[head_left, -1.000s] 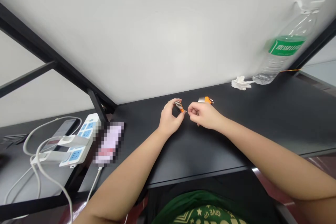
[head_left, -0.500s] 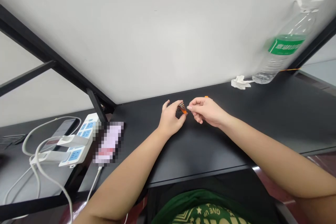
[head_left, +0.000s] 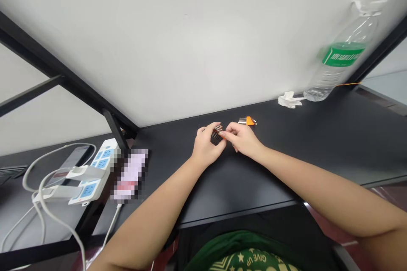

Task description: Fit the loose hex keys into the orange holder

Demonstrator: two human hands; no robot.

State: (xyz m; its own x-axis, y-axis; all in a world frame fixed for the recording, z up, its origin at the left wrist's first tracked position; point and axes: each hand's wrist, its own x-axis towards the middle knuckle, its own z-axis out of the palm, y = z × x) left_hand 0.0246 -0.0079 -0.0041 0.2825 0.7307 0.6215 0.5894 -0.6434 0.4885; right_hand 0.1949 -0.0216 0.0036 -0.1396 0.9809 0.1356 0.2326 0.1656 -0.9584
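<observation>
My left hand (head_left: 205,145) is closed around an orange holder with several thin metal bits (head_left: 217,134), its thumb below and its fingers above. The bits lie side by side in the gap between thumb and fingers. From the right, my right hand (head_left: 243,139) meets it, thumb and index finger pinched at the holder's edge. Those fingertips cover most of the orange part, and whether they grip a single bit or the holder is too small to tell. Just behind my right hand, a second orange holder with metal bits (head_left: 247,121) lies flat on the black desk (head_left: 241,182).
A large clear bottle with a green label (head_left: 341,55) stands at the back right by the wall. Beside it lies a crumpled white tissue (head_left: 290,100). On the left are a phone on a cable (head_left: 131,174), a white power strip (head_left: 98,169) and a black metal frame (head_left: 82,89).
My right hand has moved left and slightly down, to the bits in my left hand. The second orange holder, mostly covered before, now shows. My left hand has hardly moved.
</observation>
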